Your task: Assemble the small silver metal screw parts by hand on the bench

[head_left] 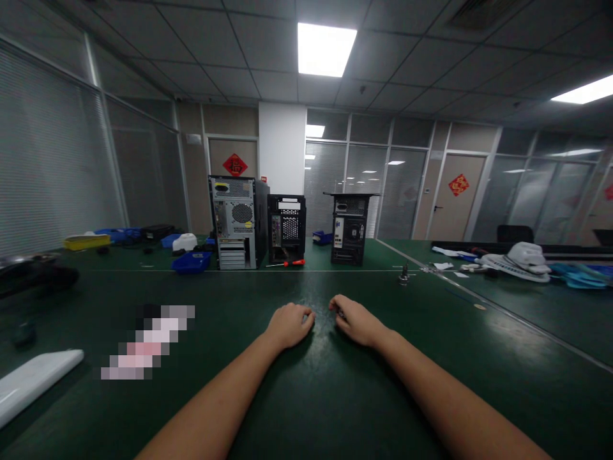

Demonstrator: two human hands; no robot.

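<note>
and here, on the dark green tabletop (297,402), both bare hands are laid down in the middle, well apart from the computer cases. the left hand (288,324) is curled, its thumb brought near the index finger, and a small greyish patch (305,318) is glimpsed in the narrow space between; whether anything is gripped cannot be told. across a gap, the right hand (357,321) is seen curled inward too, with a small dark, shiny patch (341,313) half hidden beneath its fingers; whether that is held cannot be told either

beyond the fingertips, well out of their touch, the red-and-black-handled screwdriver (294,262) is found lying flat, its thin shaft pointed left. just behind it the black computer case with a perforated back (289,229) is stood upright, flanked on the left by the taller grey-backed computer tower (238,222) and on the right by the small black computer case (348,230), which is topped by a flat dark panel (352,194). farther right, past the right fingers, a small dark metal part (403,276) is set down, while a blue plastic bin (191,261) is placed left of the tower
</note>
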